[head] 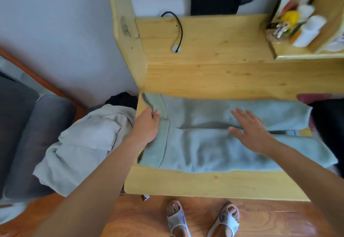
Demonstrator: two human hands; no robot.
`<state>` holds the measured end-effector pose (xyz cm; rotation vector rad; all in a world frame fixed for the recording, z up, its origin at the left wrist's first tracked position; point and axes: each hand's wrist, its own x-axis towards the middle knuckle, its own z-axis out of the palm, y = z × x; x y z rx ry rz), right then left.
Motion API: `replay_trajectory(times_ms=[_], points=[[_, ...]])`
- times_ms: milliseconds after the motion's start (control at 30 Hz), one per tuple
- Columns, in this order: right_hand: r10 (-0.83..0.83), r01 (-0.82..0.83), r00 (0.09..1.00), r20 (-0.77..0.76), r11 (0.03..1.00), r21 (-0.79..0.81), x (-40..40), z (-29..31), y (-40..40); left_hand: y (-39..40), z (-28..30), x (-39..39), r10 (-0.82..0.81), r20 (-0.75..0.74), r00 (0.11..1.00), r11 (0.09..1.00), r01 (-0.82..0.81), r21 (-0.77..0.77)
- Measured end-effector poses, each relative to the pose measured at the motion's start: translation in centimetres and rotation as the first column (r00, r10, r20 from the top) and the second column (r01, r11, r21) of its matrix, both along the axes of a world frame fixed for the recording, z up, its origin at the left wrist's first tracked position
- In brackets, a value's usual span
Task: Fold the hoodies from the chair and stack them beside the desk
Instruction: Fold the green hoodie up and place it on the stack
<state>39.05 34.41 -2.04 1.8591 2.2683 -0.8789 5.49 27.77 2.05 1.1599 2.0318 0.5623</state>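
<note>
The left hand (148, 125) pinches the ribbed hem of the pale green hoodie (214, 149) lying flat on the wooden desk (214, 184). Right of that pinch, the right hand (251, 130) rests flat, fingers spread, apparently touching the cloth. A grey hoodie (83, 143) lies on the chair (22, 125) left of it.

A pale green hoodie (223, 143) lies spread flat across the wooden surface (214, 184), its length running left to right and its ribbed hem at the left end, where a cuffed edge is lifted and folded over. A crease runs along its middle. To the left, a light grey hoodie (83, 143) lies crumpled in a heap on the dark grey chair (28, 134), just beside the surface's left edge, with dark fabric (122, 99) behind it.
</note>
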Motion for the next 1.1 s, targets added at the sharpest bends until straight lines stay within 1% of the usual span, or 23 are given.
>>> replay_trajectory(times_ms=[33,67,100,133,167,233,367,433,467,500,567,600,633,667,700,733,767,800,833,933,1000,1033,1100], points=[[-0.09,0.081,0.981,-0.169,0.995,-0.06,0.0,2.3,-0.8,0.4,1.4,1.5,-0.067,0.012,0.998,0.998,0.066,0.024],[-0.233,0.169,0.904,-0.359,0.965,-0.2,-0.2,4.7,-1.8,0.7,2.6,3.3,-0.128,0.034,0.991,0.99,0.125,0.062],[-0.399,0.192,0.747,-0.532,0.896,-0.402,-0.6,7.0,-2.8,1.1,3.8,5.5,-0.181,0.06,0.982,0.98,0.175,0.097],[-0.547,0.125,0.557,-0.625,0.799,-0.588,-1.1,9.0,-3.6,1.5,4.4,7.9,-0.23,0.092,0.969,0.968,0.218,0.126],[-0.628,0.032,0.434,-0.646,0.728,-0.685,-1.3,10.7,-4.0,1.8,4.8,10.7,-0.269,0.122,0.955,0.957,0.252,0.142],[-0.672,-0.014,0.343,-0.656,0.695,-0.719,-1.5,11.9,-3.9,2.3,4.5,16.1,-0.3,0.158,0.941,0.947,0.273,0.171],[-0.699,0.2,0.265,-0.664,0.714,-0.671,-0.2,9.2,-2.9,2.0,3.1,23.5,-0.215,0.257,0.942,0.967,0.17,0.187],[-0.686,0.309,0.283,-0.67,0.727,-0.614,0.7,7.3,-2.7,1.4,2.6,25.0,-0.136,0.444,0.886,0.987,0.084,0.135],[-0.666,0.352,0.338,-0.664,0.744,-0.567,1.8,6.5,-2.6,1.1,2.4,25.8,-0.036,0.574,0.818,0.995,-0.021,0.093],[-0.631,0.38,0.413,-0.657,0.774,-0.506,2.7,5.9,-2.4,0.6,2.5,26.2,0.079,0.691,0.719,0.987,-0.151,0.045],[-0.538,0.396,0.565,-0.625,0.842,-0.366,4.4,5.1,-1.9,0.3,2.6,26.3,0.251,0.821,0.512,0.916,-0.401,-0.03],[-0.488,0.394,0.622,-0.612,0.871,-0.293,5.2,5.1,-1.6,0.0,2.6,26.0,0.275,0.82,0.502,0.88,-0.475,-0.004],[-0.446,0.39,0.661,-0.604,0.891,-0.231,6.2,5.2,-1.2,-0.6,2.4,25.7,0.268,0.78,0.566,0.859,-0.506,0.072],[-0.41,0.384,0.684,-0.604,0.906,-0.179,7.2,5.4,-0.8,-1.3,2.5,25.5,0.234,0.667,0.707,0.869,-0.46,0.183],[-0.378,0.375,0.702,-0.603,0.917,-0.138,8.3,5.7,-0.3,-2.1,2.1,25.5,0.165,0.485,0.859,0.899,-0.333,0.284],[-0.357,0.365,0.71,-0.607,0.924,-0.117,9.6,5.9,0.2,-3.0,1.5,25.5,0.061,0.249,0.967,0.932,-0.144,0.332],[-0.352,0.362,0.71,-0.61,0.925,-0.114,11.1,6.2,0.8,-3.9,0.7,25.7,-0.067,0.034,0.997,0.949,0.053,0.312],[-0.361,0.366,0.703,-0.613,0.922,-0.124,12.6,6.3,1.3,-4.5,-0.2,25.9,-0.192,-0.133,0.972,0.944,0.22,0.246],[-0.378,0.379,0.693,-0.614,0.915,-0.135,14.2,6.2,1.8,-4.8,-0.9,26.5,-0.297,-0.243,0.923,0.925,0.342,0.168],[-0.476,0.45,0.654,-0.587,0.869,-0.204,18.5,5.2,3.1,-4.6,-2.8,30.0,-0.524,-0.389,0.758,0.833,0.551,-0.049],[-0.559,0.506,0.651,-0.514,0.824,-0.254,20.5,4.1,3.6,-4.1,-4.3,32.6,-0.576,-0.452,0.681,0.788,0.609,-0.088],[-0.595,0.535,0.638,-0.488,0.799,-0.275,21.3,3.6,3.7,-3.8,-4.9,33.5,-0.548,-0.447,0.707,0.809,0.584,-0.068],[-0.644,0.557,0.592,-0.485,0.762,-0.331,22.6,3.0,3.8,-3.1,-6.2,33.8,-0.381,-0.343,0.858,0.914,0.406,-0.001]])
